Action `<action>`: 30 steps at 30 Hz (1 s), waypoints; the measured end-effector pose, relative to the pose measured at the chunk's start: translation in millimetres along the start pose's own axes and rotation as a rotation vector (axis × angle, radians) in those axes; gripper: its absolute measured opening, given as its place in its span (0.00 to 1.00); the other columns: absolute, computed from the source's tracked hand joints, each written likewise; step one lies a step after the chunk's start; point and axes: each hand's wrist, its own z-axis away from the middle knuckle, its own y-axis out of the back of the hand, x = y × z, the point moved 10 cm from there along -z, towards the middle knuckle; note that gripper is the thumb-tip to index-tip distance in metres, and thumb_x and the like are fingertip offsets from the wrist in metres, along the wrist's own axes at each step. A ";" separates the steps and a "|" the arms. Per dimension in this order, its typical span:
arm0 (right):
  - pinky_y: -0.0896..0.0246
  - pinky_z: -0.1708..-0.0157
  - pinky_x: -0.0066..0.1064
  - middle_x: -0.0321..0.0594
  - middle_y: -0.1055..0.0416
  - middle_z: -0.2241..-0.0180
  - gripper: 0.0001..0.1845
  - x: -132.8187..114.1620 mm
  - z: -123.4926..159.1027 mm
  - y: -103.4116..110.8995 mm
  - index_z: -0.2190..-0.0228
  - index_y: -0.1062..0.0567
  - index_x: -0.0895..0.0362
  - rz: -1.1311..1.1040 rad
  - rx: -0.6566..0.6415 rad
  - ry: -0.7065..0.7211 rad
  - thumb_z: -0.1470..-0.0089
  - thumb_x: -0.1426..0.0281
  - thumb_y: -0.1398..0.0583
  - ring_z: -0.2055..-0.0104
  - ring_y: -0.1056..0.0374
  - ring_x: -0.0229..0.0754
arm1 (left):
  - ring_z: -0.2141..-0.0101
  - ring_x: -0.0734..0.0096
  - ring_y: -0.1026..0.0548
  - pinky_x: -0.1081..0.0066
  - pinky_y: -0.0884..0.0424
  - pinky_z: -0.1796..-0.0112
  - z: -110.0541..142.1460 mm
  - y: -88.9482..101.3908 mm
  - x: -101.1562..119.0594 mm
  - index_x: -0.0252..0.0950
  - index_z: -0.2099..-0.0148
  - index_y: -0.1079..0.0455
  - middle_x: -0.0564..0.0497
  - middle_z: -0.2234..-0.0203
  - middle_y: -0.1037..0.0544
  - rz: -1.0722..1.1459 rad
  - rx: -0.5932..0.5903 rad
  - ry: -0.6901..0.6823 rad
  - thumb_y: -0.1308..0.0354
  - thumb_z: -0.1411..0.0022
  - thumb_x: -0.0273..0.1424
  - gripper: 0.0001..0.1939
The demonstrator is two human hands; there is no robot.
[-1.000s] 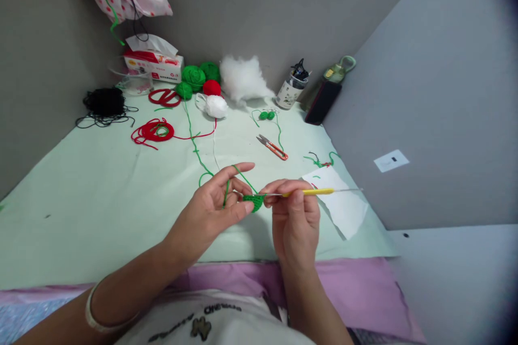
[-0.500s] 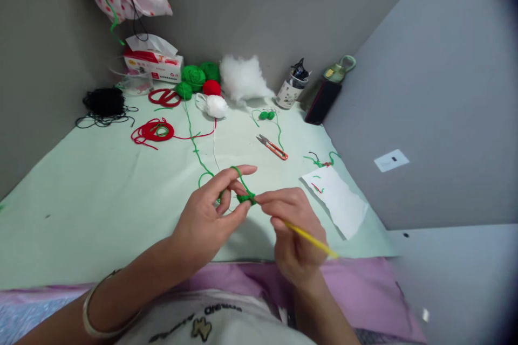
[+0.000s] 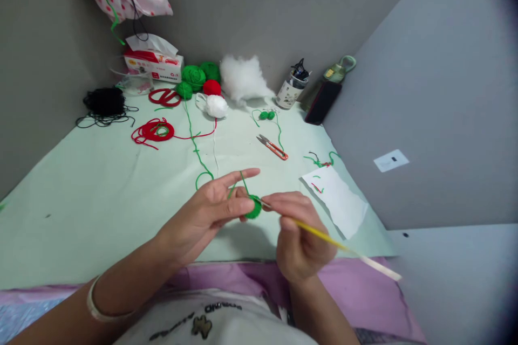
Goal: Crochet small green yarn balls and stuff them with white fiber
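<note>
My left hand (image 3: 220, 202) pinches a small round green crochet piece (image 3: 253, 208) between thumb and fingers, its index finger stretched out with green yarn (image 3: 244, 182) over it. That strand trails back across the table toward a small green yarn ball (image 3: 184, 91). In my right hand (image 3: 303, 232) is a crochet hook (image 3: 319, 234) with a yellow and pale handle, gripped like a pencil. Its metal tip meets the upper right edge of the green piece. Whether the tip is through a stitch is too small to tell.
Thread snips (image 3: 273, 147) lie beyond my hands, near two small green pieces (image 3: 266, 115). Red yarn (image 3: 156, 130), red-handled scissors (image 3: 164, 97), black yarn (image 3: 105, 103) and white stuffing (image 3: 244, 80) sit farther back. A paper sheet (image 3: 340, 202) is at right, by the grey partition.
The green piece has turned so its round face shows, and my left thumb now lies across it. My right hand has shifted slightly right, with more of the hook's handle visible.
</note>
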 end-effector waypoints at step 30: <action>0.31 0.62 0.34 0.40 0.22 0.65 0.08 54.5 10.0 -17.0 0.64 0.18 0.52 -0.530 0.049 -0.522 0.35 0.65 0.38 0.61 0.27 0.42 | 0.62 0.73 0.32 0.71 0.36 0.56 -0.6 -1.8 0.7 0.47 0.41 0.27 0.55 0.62 0.24 -0.244 0.068 -0.135 0.31 0.38 0.33 0.23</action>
